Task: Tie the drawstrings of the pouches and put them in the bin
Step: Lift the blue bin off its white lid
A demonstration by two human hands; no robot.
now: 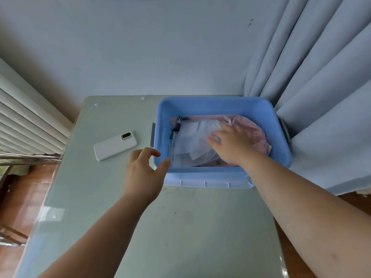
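A: Where's the white pouch [192, 141]?
B: Inside the blue bin [220, 105], lying on a pink pouch [255, 127]. The right hand [230, 145] rests on it, fingers spread flat.
A: And the left hand [142, 169]?
B: Loosely curled and empty at the bin's near-left corner. I can't tell whether it touches the rim. I'd brace the bin there and press evenly.

So the right grip [230, 145] rests on the pouches [192, 141] in the bin [218, 105], on the bench [180, 227]. The left grip [143, 171] is at the bin's near-left corner. The phone [115, 146] lies just behind and left of it.
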